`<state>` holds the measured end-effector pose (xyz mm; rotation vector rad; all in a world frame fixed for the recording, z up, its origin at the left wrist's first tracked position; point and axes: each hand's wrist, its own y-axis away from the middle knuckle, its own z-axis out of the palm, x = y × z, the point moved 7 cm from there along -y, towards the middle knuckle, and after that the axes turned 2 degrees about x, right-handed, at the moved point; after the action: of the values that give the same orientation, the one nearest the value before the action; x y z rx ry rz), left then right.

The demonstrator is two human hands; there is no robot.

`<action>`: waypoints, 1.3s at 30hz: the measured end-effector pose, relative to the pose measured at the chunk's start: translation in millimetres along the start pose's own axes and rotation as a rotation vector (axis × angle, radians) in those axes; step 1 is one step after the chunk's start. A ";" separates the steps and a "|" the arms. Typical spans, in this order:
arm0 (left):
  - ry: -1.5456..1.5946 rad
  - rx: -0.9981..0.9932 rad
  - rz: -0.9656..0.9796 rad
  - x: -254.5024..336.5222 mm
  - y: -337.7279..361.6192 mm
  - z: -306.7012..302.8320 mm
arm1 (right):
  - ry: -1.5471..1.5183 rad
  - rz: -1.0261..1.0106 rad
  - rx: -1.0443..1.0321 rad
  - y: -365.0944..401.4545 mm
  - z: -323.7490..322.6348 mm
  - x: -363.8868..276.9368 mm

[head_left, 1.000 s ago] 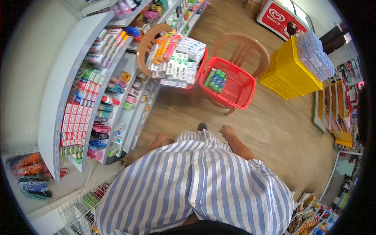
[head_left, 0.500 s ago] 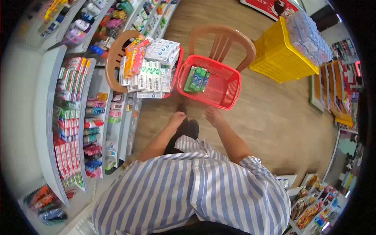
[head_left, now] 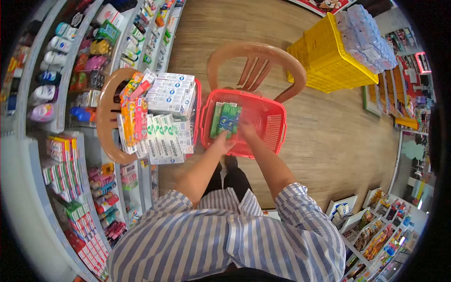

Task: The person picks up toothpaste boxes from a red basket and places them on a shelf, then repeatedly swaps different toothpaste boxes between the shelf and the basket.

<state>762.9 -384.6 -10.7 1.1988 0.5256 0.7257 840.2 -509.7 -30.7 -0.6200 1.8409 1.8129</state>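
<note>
A red plastic basket [head_left: 276, 134] sits on a brown chair, with several green boxes [head_left: 229, 115] in its left half. Both of my hands reach in over its near rim. My left hand [head_left: 222, 142] is at the near end of the boxes, its fingers bent around their lower edge. Close by on the right, my right hand [head_left: 246, 129] is smeared by motion beside the boxes' right side, and its fingers cannot be made out.
Left of the basket, a second brown chair [head_left: 107, 117] bears a pile of white toothpaste boxes [head_left: 164, 136] and orange packs [head_left: 133, 115]. Stocked shelves [head_left: 61, 136] line the left side. A yellow crate [head_left: 324, 56] with wrapped bottles [head_left: 364, 40] stands at the back right.
My hands have moved forward from in front of the basket down into it, to the green boxes. These boxes now sit closer together. The view has shifted, too.
</note>
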 end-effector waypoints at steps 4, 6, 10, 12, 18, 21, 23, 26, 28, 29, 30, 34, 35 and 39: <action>0.083 0.136 -0.087 -14.2 -41.3 -5.2 | 0.447 -0.505 0.149 -60.3 5.7 -30.8; 0.118 0.090 -0.076 -18.4 -55.4 -9.9 | 0.626 -0.503 0.164 -64.2 17.2 -42.4; 0.268 0.058 -0.024 -14.8 -83.9 -21.5 | 0.692 -0.545 0.232 -81.0 27.4 -35.8; 0.298 -0.140 -0.033 -14.7 -92.9 -12.0 | 0.606 -0.543 0.202 -76.0 31.9 -34.7; 0.246 -0.033 -0.058 -36.3 -66.4 1.0 | 0.506 -0.407 0.249 -66.6 19.0 -7.5; 0.194 -0.050 -0.022 -43.3 -60.1 9.2 | 0.507 -0.330 0.289 -52.5 -6.6 -7.6; 0.212 -0.007 -0.004 -43.6 -48.3 17.7 | 0.321 -0.375 0.264 -50.2 -19.7 -12.1; 0.160 0.015 0.073 -35.9 -34.2 26.4 | 0.109 -0.380 0.243 -45.7 -47.2 -14.8; 0.075 0.011 0.133 -28.8 -19.5 27.9 | -0.204 -0.289 0.098 -60.5 -63.3 -3.2; 0.079 0.007 0.146 -24.5 -10.9 28.7 | -0.204 -0.298 0.087 -36.8 -62.6 -25.0; 0.081 -0.045 0.188 -19.7 -2.3 30.3 | -0.284 -0.197 0.048 3.7 -60.1 -52.5; 0.122 -0.148 0.327 -1.0 45.5 23.1 | -0.443 -0.089 -0.144 58.7 -52.0 -75.5; 0.126 -0.195 0.364 4.5 70.8 24.7 | -0.468 -0.081 -0.224 73.4 -44.3 -79.9; 0.143 -0.143 0.588 19.3 149.8 -5.8 | -0.296 0.006 -0.442 143.4 -16.8 -90.5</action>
<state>738.3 -338.3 131.1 1.1783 0.2250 1.3343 821.3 -524.8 138.0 -0.4614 1.2609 2.1997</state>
